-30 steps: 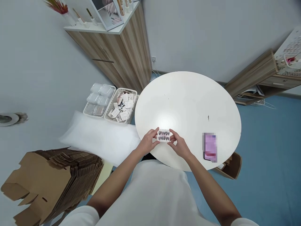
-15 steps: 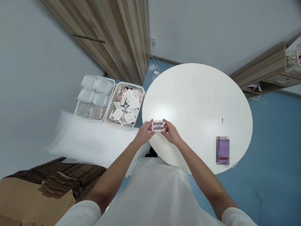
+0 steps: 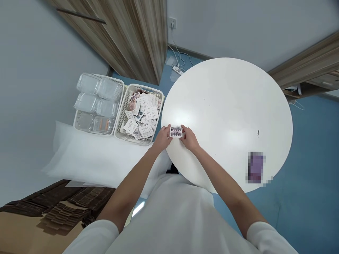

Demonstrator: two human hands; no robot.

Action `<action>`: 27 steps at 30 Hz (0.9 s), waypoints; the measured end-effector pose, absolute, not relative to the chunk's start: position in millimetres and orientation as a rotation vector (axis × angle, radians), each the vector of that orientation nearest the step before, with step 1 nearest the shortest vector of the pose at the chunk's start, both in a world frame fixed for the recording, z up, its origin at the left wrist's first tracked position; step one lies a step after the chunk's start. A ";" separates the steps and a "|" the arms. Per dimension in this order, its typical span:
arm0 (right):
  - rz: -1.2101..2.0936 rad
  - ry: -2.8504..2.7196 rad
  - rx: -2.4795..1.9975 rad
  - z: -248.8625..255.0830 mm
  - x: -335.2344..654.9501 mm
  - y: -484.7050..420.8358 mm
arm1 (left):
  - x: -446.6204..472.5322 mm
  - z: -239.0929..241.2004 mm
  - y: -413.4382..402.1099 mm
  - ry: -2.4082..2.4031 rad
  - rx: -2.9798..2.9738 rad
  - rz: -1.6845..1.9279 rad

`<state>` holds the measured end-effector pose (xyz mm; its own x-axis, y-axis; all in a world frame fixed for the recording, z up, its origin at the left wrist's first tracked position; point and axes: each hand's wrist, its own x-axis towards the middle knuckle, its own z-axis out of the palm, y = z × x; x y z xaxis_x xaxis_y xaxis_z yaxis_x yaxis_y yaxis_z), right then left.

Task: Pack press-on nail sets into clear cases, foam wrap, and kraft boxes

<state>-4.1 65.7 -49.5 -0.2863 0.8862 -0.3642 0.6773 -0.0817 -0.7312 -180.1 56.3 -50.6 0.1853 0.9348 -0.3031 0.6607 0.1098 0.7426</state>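
left hand (image 3: 162, 138) and right hand (image 3: 189, 139) pinch the press-on nail card (image 3: 176, 132) by opposite short ends, 9 o'clock side over the round white table (image 3: 227, 88), likely so its face shows unblocked.

Holds left arm (image 3: 132, 178) and right arm (image 3: 225, 178) stretched forward, slanting inward; has left hand (image 3: 161, 139) and right hand (image 3: 190, 138) close together but apart, pinching with bent fingers (image 3: 168, 129) on each side.

Small white card (image 3: 176, 132): bearing two rows of glossy, dark-and-mauve oval pieces, facing up, long sides running crosswise. Being held by both short ends, showing over the round white table's (image 3: 233, 98) left part, near the rim.
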 end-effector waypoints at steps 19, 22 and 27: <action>1.287 -1.667 -1.877 -51.6 -23.1 50.4 | -171.1 -52.3 50.9 1.666 1.576 0.360; 1.326 -1.587 -1.859 -51.4 -26.2 50.9 | -169.9 -51.3 52.4 1.676 1.557 0.394; 1.332 -1.560 -1.833 -50.5 -31.0 59.0 | -170.5 -46.8 61.1 1.689 1.591 0.380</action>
